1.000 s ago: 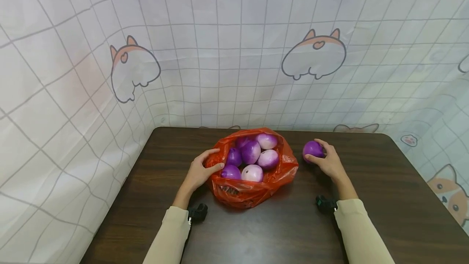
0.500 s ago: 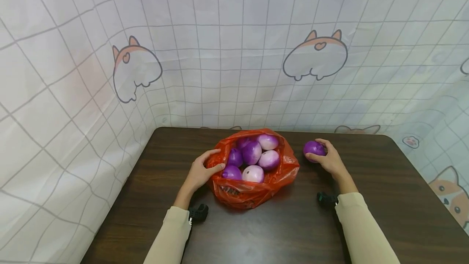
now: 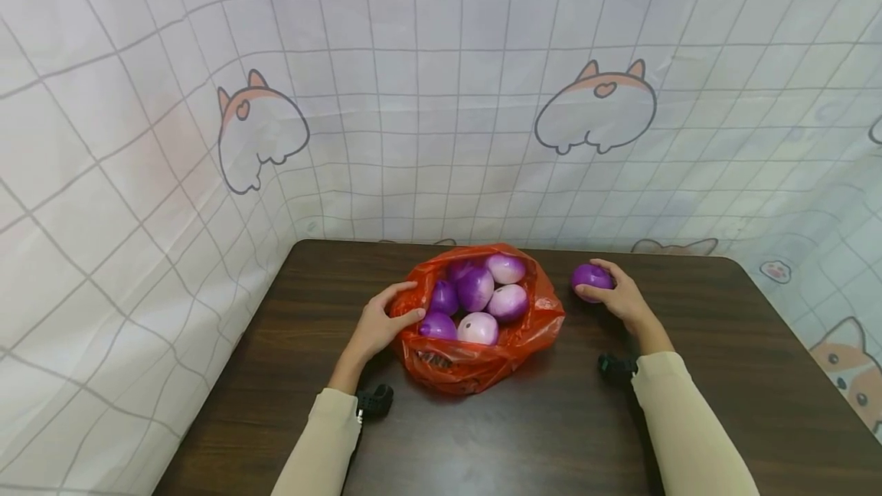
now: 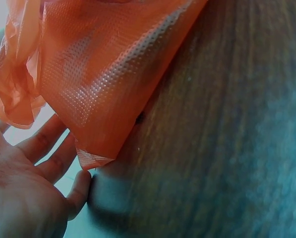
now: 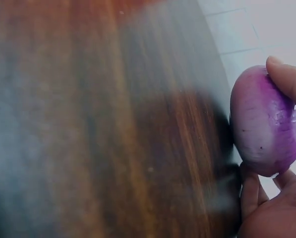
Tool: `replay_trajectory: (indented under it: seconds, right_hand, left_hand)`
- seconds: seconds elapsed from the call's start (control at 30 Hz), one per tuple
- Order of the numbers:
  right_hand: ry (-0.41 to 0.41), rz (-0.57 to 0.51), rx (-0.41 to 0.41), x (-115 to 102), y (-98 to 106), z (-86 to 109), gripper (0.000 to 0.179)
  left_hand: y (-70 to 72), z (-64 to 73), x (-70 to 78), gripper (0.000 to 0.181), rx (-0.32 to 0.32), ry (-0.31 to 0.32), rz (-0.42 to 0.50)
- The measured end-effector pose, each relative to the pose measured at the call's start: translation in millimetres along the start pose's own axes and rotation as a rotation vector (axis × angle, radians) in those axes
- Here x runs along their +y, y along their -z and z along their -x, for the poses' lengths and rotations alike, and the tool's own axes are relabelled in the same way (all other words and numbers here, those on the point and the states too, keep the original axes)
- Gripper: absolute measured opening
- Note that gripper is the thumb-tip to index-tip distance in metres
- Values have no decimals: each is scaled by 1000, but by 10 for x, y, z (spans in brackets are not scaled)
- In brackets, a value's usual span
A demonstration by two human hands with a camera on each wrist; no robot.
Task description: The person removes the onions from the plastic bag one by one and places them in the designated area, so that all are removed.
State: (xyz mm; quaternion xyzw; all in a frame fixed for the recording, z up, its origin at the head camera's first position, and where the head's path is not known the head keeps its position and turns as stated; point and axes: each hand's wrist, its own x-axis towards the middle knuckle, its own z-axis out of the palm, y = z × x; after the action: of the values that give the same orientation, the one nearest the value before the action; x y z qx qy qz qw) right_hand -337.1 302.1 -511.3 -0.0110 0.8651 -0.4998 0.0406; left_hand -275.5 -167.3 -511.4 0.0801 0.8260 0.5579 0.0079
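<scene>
An orange-red plastic bag (image 3: 475, 370) stands with its mouth wide, holding several purple-and-white onions (image 3: 475, 288). My left hand (image 3: 377, 325) holds the bag's left rim, thumb on the near side of the mouth and fingers along the outside. In the left wrist view, the fingers (image 4: 44, 141) pass behind the thin, folded plastic. To the right of the bag, my right hand (image 3: 623, 301) grips a single purple onion (image 3: 591, 282) at the table. The right wrist view shows this onion (image 5: 259, 126) between thumb and fingers, its far side hidden.
Everything rests on a dark wood table (image 3: 455, 442), whose back edge lies just behind the bag. A white grid-patterned cloth (image 3: 441, 113) with printed dogs hangs around the table's back and sides.
The whole head view has shifted slightly. Both hands keep their hold, with the bag and the single onion staying in place on the table.
</scene>
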Motion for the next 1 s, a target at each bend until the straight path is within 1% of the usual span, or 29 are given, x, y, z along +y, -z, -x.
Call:
replay_trajectory:
  seconds: [0.13,0.27,0.37,0.5,0.53,0.6,0.8,0.87,1.0]
  right_hand:
    - [-8,-32,-11,21,6,-42,84]
    - [-7,-53,-20,34,9,-74,84]
    - [-10,-65,-26,41,16,-90,86]
    - [-8,-75,-33,35,28,-95,87]
    - [-6,-76,-34,32,28,-95,87]
    - [-7,-79,-34,36,32,-93,87]
    - [-7,-84,-35,47,32,-78,88]
    - [-7,-106,-35,47,32,-72,89]
    - [-5,-184,-39,54,39,-56,89]
  left_hand:
    - [5,9,41,55,-15,12,0]
    - [15,50,155,56,-31,35,2]
    - [7,48,118,56,-19,10,-12]
    - [-9,14,-4,55,14,-9,-19]
    - [-10,10,-5,54,16,4,-13]
    - [-11,8,-6,53,17,11,-6]
    - [-19,11,-8,52,15,3,3]
    - [-19,10,-8,52,17,1,1]
    - [-16,3,-12,52,19,3,0]
